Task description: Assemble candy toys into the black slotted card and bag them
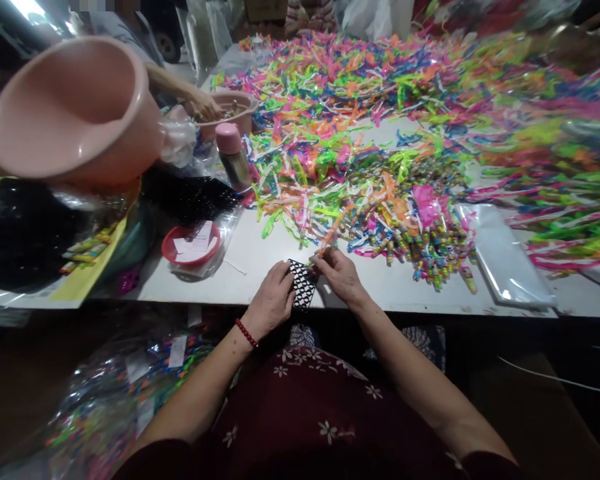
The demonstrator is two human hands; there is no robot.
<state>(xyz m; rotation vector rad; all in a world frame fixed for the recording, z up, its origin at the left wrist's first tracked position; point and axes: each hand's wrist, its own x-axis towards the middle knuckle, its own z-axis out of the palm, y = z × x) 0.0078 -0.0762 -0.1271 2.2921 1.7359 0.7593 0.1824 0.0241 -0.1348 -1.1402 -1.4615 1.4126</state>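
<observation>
At the table's front edge, my left hand (270,301) has its fingers closed on a small black plastic piece full of holes (303,287), which lies tilted over the edge. My right hand (342,275) pinches the lower end of an orange plastic strip (336,230) just beside the black piece; its fingertips partly cover what they grip. Beyond the hands spreads a heap of neon plastic pieces (325,160) with white strips among them. To the right of my right hand lies a pile of small yellow printed tubes (437,257).
A red bowl (169,251) holds paper slips. Near it are a black heap (193,197), a pink-capped bottle (234,160) and a large pink basin (75,157). Another person's hand (205,103) reaches into a smaller basin (245,107). Clear plastic bags (513,260) lie to the right.
</observation>
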